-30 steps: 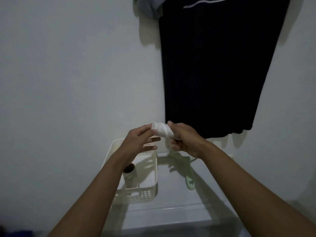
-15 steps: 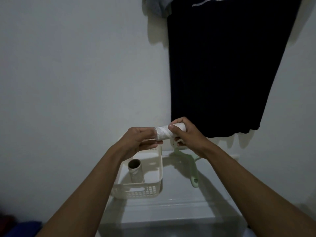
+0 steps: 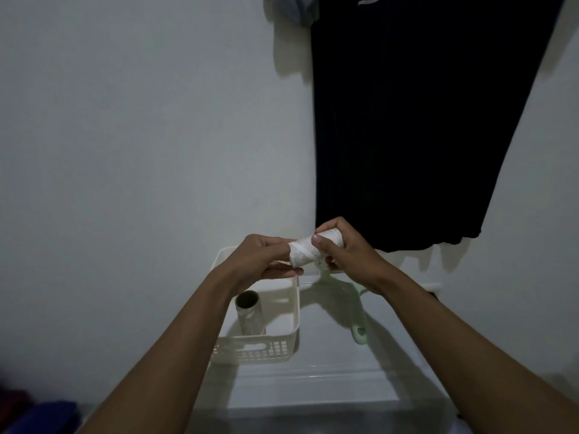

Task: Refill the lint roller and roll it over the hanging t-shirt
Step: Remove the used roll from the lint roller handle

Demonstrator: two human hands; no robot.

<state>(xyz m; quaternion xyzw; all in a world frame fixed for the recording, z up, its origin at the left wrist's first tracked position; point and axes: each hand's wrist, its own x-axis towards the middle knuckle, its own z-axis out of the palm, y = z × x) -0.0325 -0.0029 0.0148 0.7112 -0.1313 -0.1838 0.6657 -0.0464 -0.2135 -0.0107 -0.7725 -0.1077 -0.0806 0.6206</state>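
Note:
Both hands hold a white lint roll [image 3: 305, 253] in the air above the white surface. My left hand [image 3: 263, 261] pinches its left end, and my right hand [image 3: 344, 252] wraps around its right end. Below my right hand hangs the pale green handle of the lint roller [image 3: 357, 314]; its upper end is hidden by the hand. A dark t-shirt [image 3: 423, 120] hangs on the wall at the upper right, its hem just behind my right hand.
A white plastic basket [image 3: 291, 311] stands on the white top [image 3: 313, 386], with a bare cardboard roll core [image 3: 249, 311] upright inside it. A grey garment [image 3: 294, 7] hangs at the top beside the t-shirt. Dark red and blue cloth [image 3: 34, 411] lies at the bottom left.
The roll has turned from end-on to lying sideways between my hands. My left hand has closed onto its left end, and both hands have shifted slightly right.

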